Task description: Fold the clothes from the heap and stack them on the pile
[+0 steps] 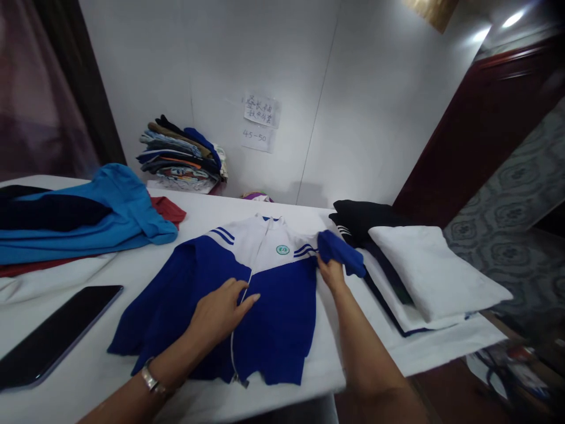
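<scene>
A blue and white zip jacket [282,318] lies front up on the table, its collar toward the wall and a round green badge on the chest. My left hand [220,309] rests on the jacket front beside the zip, thumb and fingers apart, holding nothing. At the jacket's right side, my right hand [331,271] is closed on the blue sleeve [339,250], which is folded up over the fingers. The other sleeve [150,300] stretches down to the left. The zip pull hangs at the bottom hem.
Folded clothes, a white one [436,271] on top, are stacked at the right. Loose garments, including a bright blue one [132,203], lie at the left behind a black phone [57,335]. A tall clothes pile [180,150] stands near the wall, left of handwritten paper notes [260,112].
</scene>
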`<state>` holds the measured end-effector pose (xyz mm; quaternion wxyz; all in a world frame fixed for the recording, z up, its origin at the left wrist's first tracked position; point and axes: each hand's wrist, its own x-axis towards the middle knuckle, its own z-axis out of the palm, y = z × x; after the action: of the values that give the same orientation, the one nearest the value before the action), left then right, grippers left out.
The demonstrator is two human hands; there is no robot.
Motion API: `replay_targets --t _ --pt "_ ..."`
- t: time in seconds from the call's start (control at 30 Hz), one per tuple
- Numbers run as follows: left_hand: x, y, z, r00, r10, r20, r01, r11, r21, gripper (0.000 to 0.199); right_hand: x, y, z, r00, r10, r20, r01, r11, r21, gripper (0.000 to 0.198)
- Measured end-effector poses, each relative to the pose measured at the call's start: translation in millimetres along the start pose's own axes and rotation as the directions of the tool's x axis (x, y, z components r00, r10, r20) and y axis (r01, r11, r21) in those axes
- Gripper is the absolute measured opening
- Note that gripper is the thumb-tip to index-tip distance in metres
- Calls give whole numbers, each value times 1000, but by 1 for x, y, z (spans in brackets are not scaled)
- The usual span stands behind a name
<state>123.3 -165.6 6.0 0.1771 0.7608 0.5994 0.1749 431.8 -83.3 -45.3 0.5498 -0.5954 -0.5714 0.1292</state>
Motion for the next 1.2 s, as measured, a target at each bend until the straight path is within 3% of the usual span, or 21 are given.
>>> replay_targets --t 0.07,0.13,0.2,0.27,0.33,0.4,0.5,0.6,0.67,0.73,0.87,0.97,1.1,1.2 --pt "12 11 -3 1000 9 -7 -10 989 -146 44 -11 -17 15 941 -210 265 246 963 -112 48" --pt "24 21 1 993 -42 107 81 915 -394 50 -20 -31 28 835 -323 445 420 897 -138 53" --pt "33 29 9 947 -108 304 286 717 -636 61 -26 -38 37 738 -348 578 516 843 -151 57" --pt "36 34 19 878 -123 463 462 473 -750 70 -28 -39 41 644 -347 681 582 801 -142 61" --pt "34 37 28 852 -106 513 515 353 -781 72 -30 -38 40 616 -364 699 612 780 -133 52" --pt "28 40 34 858 -118 500 506 361 -783 68 -31 -37 37 688 -399 607 580 804 -129 38" --pt "19 45 40 845 -174 505 532 367 -763 66 -32 -38 32 857 -390 336 432 900 -57 24" --pt "14 52 47 792 -165 588 606 329 -724 69 -32 -41 28 944 -292 154 292 956 20 15" --pt "14 57 51 766 -109 633 632 308 -711 70 -31 -41 25 961 -254 111 252 967 31 12" --pt "18 63 54 773 -67 631 620 290 -729 65 -31 -40 24 968 -234 88 231 972 40 10" --pt "31 72 58 862 -170 478 506 223 -833 50 -30 -35 27 984 -172 50 166 980 107 8" --pt "41 73 60 896 -198 397 431 172 -886 41 -29 -32 26 989 -136 55 126 980 151 7" --pt "43 71 54 911 -52 409 409 238 -881 37 -26 -29 19 990 -115 84 101 983 154 10" --pt "45 75 35 916 40 399 375 268 -887 37 -24 -28 14 991 -93 91 79 986 150 15"
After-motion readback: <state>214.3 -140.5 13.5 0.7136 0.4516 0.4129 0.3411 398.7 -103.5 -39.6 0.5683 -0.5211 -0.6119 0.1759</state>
